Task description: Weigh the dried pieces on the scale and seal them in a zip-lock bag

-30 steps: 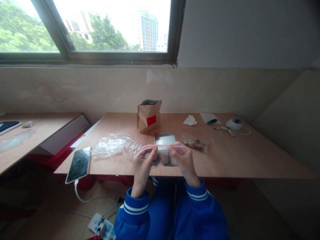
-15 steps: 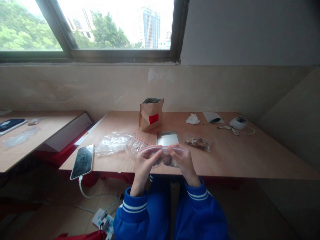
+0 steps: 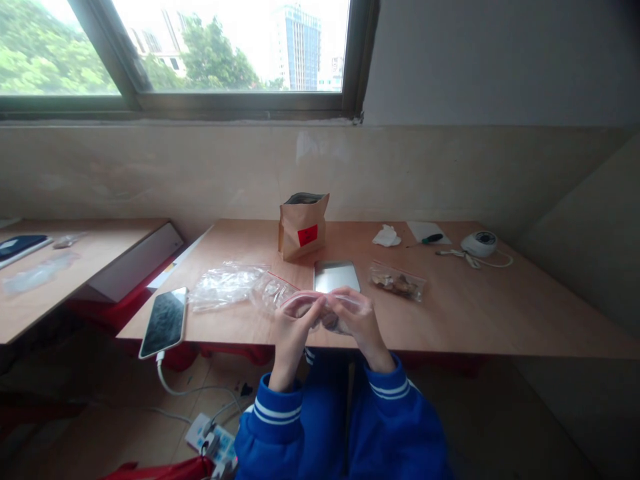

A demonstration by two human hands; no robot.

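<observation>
clear plastic zip bag with a red seal strip and brown pieces inside (image 3: 325, 312) is held up at the near edge of the light wooden counter (image 3: 475, 313), pinched along its top by both hands. left hand (image 3: 294, 328) grips the strip at the bag's 9 o'clock end, fingers curled narrow around it; right hand (image 3: 357, 321) grips it just beside, toward 3 o'clock, fingertips closed on the same strip, so the two hands nearly touch. both wrists come out of blue sleeves with white stripes (image 3: 385, 390). at 12 o'clock from the bag a flat silver metal tray (image 3: 336, 275) lies on the counter, and beyond it a brown paper pouch with a red label (image 3: 303, 227) stands upright, its top open. at 10 o'clock from the hands lies a heap of crumpled empty clear plastic bags (image 3: 235, 285), and farther toward 9 o'clock a black-screened smartphone (image 3: 164, 321) rests at the counter's edge with a white cable (image 3: 173, 387) hanging to a white power strip (image 3: 213, 443) on the floor. at 2 o'clock a second small clear bag of brown pieces (image 3: 397, 282) lies flat, well apart from the hands. near the far edge sit a crumpled white tissue (image 3: 386, 237), a green-handled tool (image 3: 429, 239) on a white sheet, and a small round white device (image 3: 479, 243).
</observation>
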